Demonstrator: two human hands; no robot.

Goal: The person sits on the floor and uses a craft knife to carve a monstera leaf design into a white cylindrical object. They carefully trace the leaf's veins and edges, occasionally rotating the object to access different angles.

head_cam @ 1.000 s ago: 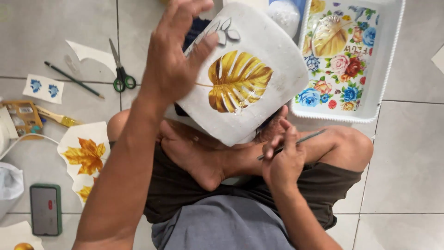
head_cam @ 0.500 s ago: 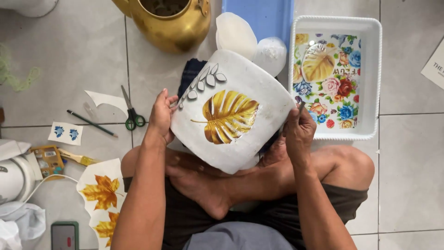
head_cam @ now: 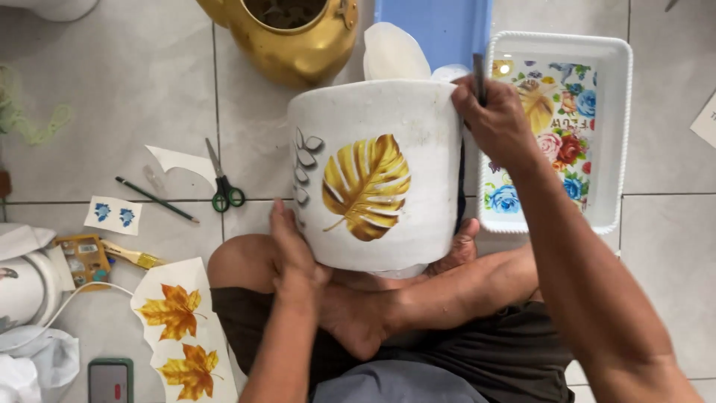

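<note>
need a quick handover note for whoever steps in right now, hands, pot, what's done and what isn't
Left hand: pressed against the lower left side of the white pot, steadying it.
Right hand: on the pot's upper right rim, gripping a thin dark tool.
Pot: lies on its side on the crossed legs. A gold leaf picture is on its side, with small grey leaves to its left.
Nearby: scissors and a pencil on the floor at left, a sheet of orange leaf prints, a floral tray at right.
Done: gold leaf and grey leaves on. Left: the orange leaf prints lie unused on their sheet.
</note>
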